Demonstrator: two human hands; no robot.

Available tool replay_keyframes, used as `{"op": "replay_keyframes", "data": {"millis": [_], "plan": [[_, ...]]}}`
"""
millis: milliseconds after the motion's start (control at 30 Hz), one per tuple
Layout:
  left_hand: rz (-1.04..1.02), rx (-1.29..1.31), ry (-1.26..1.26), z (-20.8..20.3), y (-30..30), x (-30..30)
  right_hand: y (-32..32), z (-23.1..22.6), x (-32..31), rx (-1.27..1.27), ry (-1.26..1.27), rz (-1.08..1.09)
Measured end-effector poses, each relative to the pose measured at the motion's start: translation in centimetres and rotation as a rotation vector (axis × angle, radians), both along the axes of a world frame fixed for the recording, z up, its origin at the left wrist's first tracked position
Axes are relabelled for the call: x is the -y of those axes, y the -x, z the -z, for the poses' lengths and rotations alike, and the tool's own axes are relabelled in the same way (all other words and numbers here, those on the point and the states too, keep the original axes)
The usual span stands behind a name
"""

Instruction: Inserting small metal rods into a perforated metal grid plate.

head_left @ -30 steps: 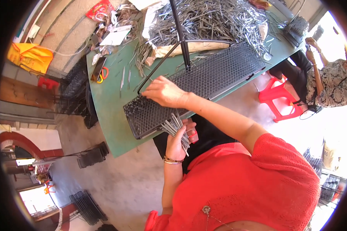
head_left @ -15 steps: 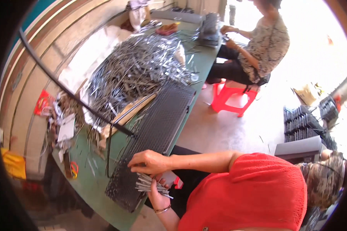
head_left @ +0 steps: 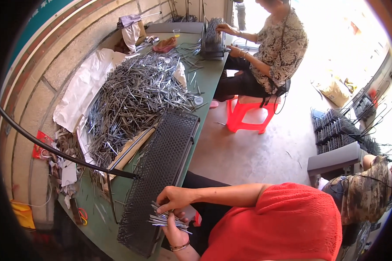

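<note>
My left hand (head_left: 175, 235), with a bracelet at its wrist, is closed around a loose bundle of thin grey metal rods (head_left: 167, 221). Just above it my right hand (head_left: 177, 199) has its thumb and fingers pinched together at the rod ends, apparently on one rod. Both hands are over the near edge of a long black tray (head_left: 154, 169) full of small holes, which lies slantwise on the green table (head_left: 93, 217). Beyond the tray a big heap of similar metal rods (head_left: 130, 87) is spread on white sheeting (head_left: 80, 100).
A black bent bar (head_left: 65, 154) reaches over the table to the tray. Orange-handled scissors (head_left: 83, 216) lie at the left edge. Across the table end a co-worker (head_left: 278, 48) sits on a red stool (head_left: 248, 117), hands at another rack (head_left: 213, 39). More black racks (head_left: 339, 130) stand on the right.
The view has shifted, so the table and co-worker appear further left. My right hand has come down to the bundle, its fingers now closing at the rod ends.
</note>
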State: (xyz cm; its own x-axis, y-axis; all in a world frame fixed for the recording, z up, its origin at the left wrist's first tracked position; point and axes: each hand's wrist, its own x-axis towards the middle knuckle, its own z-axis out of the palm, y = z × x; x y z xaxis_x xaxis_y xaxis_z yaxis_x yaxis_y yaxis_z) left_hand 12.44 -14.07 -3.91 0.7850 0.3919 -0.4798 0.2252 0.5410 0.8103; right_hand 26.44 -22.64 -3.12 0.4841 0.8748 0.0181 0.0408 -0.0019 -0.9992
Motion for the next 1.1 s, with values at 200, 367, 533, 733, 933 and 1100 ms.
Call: {"op": "replay_keyframes", "data": {"millis": [200, 367, 533, 733, 933, 1100], "plan": [[-0.032, -0.019, 0.025, -0.6, -0.3, 1.7, -0.7, 0.6, 1.3, 0.006, -0.005, 0.009], [-0.060, -0.029, 0.037, -0.5, -0.5, 2.2, -1.1, 1.3, 1.7, 0.058, 0.023, 0.018], [-0.084, -0.050, 0.049, -0.6, -0.5, 2.4, -0.6, 2.1, 1.8, -0.037, 0.006, 0.098], [-0.092, -0.036, 0.060, 0.4, -0.5, 2.3, -0.5, 2.4, 1.6, 0.063, 0.072, 0.116], [-0.261, -0.003, 0.074, 1.0, 1.0, 1.5, 0.8, 1.8, -0.1, 0.050, 0.048, 0.119], [-0.161, 0.068, 0.149, 1.8, 0.1, 1.1, 0.3, 1.9, 0.0, -0.044, 0.079, 0.153]]}}
